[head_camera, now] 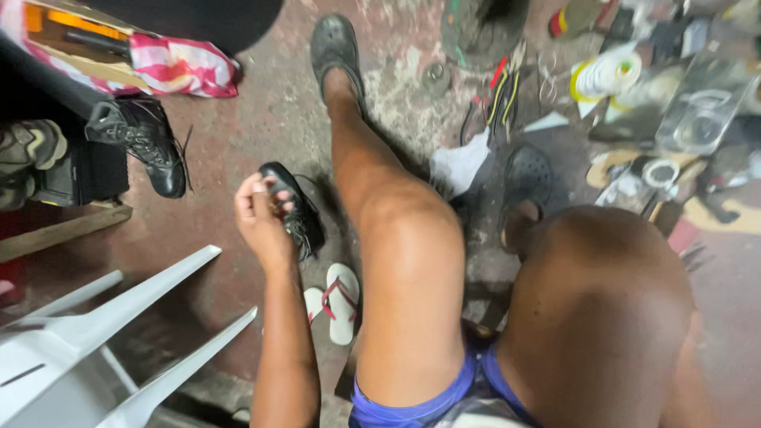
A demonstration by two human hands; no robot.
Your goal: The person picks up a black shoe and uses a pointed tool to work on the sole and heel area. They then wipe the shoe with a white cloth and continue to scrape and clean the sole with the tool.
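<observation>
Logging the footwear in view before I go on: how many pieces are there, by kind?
Black lace-up shoes: 2, one held in the left hand as black shoe, one black boot on the low stand.
Dark clogs, worn: 2, left clog and right clog.
White flip-flops: 2.
Total: 6.

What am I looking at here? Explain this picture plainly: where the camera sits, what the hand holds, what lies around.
The camera sits on a person's head and looks down at their own bare legs and the floor. No machine is involved. The left hand holds a black shoe. The right hand is out of view. Below lie white flip-flops. A black boot rests at left, above a white plastic chair. Tools and tape rolls lie scattered at upper right.
</observation>
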